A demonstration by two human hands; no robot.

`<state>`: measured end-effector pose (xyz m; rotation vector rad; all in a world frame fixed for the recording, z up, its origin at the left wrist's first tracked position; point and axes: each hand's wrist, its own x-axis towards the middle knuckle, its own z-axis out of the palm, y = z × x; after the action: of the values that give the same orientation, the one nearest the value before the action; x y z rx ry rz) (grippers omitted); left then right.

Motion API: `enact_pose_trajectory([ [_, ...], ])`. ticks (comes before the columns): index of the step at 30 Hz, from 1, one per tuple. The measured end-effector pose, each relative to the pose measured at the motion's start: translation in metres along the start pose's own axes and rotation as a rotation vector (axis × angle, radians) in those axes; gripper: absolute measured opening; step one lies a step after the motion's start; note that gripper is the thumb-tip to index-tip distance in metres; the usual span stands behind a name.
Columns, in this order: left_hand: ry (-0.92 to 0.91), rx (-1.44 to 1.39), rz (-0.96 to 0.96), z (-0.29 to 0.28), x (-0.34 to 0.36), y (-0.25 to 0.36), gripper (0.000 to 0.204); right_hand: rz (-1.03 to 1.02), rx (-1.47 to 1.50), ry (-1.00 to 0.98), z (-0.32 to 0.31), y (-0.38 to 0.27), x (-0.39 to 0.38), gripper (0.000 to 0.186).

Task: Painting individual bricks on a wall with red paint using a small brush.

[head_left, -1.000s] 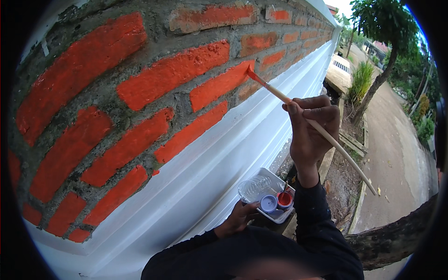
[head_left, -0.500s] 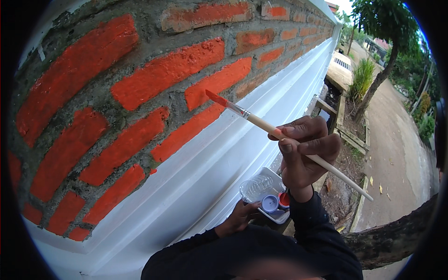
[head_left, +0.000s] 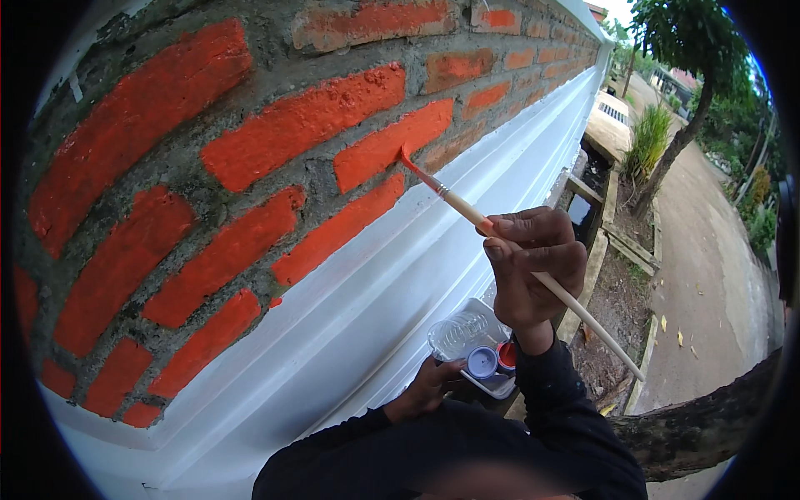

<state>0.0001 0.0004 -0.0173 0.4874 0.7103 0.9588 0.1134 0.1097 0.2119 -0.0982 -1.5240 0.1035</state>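
The fingers of the right hand (head_left: 533,262) are clamped on the paintbrush (head_left: 460,202), whose red tip meets the lower edge of an orange-red brick (head_left: 367,156). A light, flat stroke along that edge should spare the grey mortar (head_left: 318,173). The left hand (head_left: 427,389) is at the rim of a white tray (head_left: 502,388); its grip cannot be told. Inside sit a clear plastic container (head_left: 454,335), a pale purple pot (head_left: 482,363), contents unclear, and a partly hidden pot of red paint (head_left: 507,353).
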Motion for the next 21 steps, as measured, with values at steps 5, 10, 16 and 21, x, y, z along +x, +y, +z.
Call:
enact_pose_trajectory([
  [5,0.005,0.012,0.018,0.005,-0.003,0.003,0.068,0.083,0.054,0.139,-0.009,0.018,0.003,0.024],
  [10,-0.022,0.01,0.01,0.008,-0.005,0.007,0.07,0.032,0.044,0.269,-0.019,0.029,0.008,0.021],
  [16,-0.006,0.035,-0.013,0.003,-0.001,0.002,0.071,0.006,-0.004,0.007,-0.001,0.004,0.005,0.028],
  [21,-0.008,0.033,-0.008,0.008,-0.003,0.007,0.07,0.121,0.017,0.236,-0.01,0.022,0.016,0.023],
])
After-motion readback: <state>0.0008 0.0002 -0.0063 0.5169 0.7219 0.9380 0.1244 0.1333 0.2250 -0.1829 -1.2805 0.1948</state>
